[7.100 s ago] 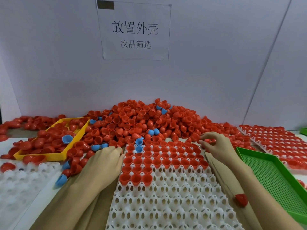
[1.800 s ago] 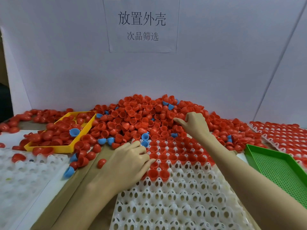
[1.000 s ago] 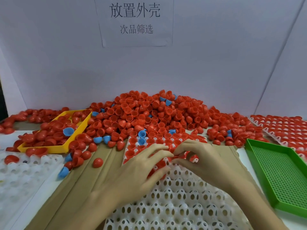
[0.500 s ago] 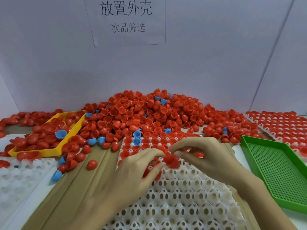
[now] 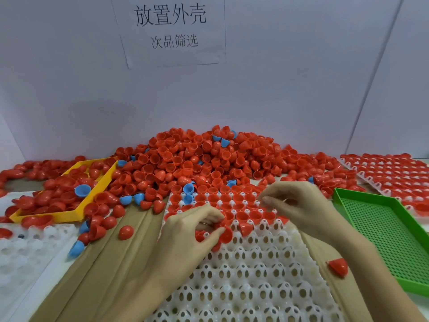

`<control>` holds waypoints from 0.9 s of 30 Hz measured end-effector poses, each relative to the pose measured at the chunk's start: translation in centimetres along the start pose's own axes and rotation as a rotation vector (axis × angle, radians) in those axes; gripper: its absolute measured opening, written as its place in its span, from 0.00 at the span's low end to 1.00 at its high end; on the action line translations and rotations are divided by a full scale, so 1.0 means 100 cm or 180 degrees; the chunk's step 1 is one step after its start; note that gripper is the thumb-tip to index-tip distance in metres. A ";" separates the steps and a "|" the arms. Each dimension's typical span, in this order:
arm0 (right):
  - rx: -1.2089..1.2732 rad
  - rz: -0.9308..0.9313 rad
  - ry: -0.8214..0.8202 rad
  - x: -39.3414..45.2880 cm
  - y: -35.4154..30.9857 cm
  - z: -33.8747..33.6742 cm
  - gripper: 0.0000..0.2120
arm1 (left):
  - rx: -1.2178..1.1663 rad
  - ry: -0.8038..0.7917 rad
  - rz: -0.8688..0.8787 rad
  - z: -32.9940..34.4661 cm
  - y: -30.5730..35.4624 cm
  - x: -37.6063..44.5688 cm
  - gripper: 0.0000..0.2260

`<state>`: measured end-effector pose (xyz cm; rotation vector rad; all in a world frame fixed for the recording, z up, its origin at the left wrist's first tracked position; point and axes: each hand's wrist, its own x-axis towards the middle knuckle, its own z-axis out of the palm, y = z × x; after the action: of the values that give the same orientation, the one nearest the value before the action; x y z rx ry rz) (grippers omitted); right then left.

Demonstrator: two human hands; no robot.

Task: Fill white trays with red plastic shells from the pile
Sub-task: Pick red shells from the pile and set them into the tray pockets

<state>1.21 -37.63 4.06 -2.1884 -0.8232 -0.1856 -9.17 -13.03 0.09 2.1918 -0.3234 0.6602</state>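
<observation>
Head view: left hand (image 5: pixel 185 231) pinches red shells (image 5: pixel 224 234) over the white tray (image 5: pixel 250 275); right hand (image 5: pixel 299 205) hovers near the tray's far rows, fingers curled, holding nothing visible.

The near end of the white tray (image 5: pixel 250 282) is cut off by the bottom edge. Several of its filled cells are covered by the left hand (image 5: pixel 185 235); the number of red shells (image 5: pixel 226 234) held in its curled fingers cannot be counted. The right hand (image 5: pixel 299 205) is blurred, and whether anything is pinched there cannot be told. The green tray (image 5: pixel 380 231) is cropped at the right edge. A second white tray (image 5: pixel 21 249) is cut off at the left. The pile's (image 5: pixel 197 163) base is hidden behind the yellow tray (image 5: pixel 69 213).
</observation>
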 end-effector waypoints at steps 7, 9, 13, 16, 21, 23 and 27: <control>-0.0866 -0.0209 -0.0911 -0.001 -0.002 0.043 0.12 | 0.0708 -0.0461 0.0284 0.014 -0.006 0.007 0.08; -0.0856 -0.0165 -0.0883 0.000 -0.003 0.042 0.09 | 0.0938 -0.0522 0.0372 0.021 -0.009 0.008 0.09; -0.0600 -0.0123 -0.0595 0.000 -0.006 0.030 0.08 | 0.1115 -0.0654 0.0473 0.026 -0.012 0.011 0.09; -0.0412 -0.0095 -0.0290 0.001 -0.006 0.025 0.11 | 0.1108 -0.0790 0.0540 0.026 -0.010 0.011 0.09; -0.0349 -0.0033 -0.0089 0.001 -0.004 0.023 0.14 | 0.0823 -0.0662 0.0422 0.024 -0.006 0.009 0.08; -0.0339 -0.0033 -0.0077 0.001 -0.004 0.023 0.14 | 0.0806 -0.0711 0.0390 0.023 -0.008 0.008 0.06; -0.0212 0.0002 -0.0081 0.001 -0.006 0.025 0.16 | 0.0838 -0.0673 0.0380 0.026 -0.010 0.008 0.05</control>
<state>0.58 -35.51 2.72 -2.2574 -0.8412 -0.1877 -7.20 -14.41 -1.53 2.5172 -0.5043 0.5614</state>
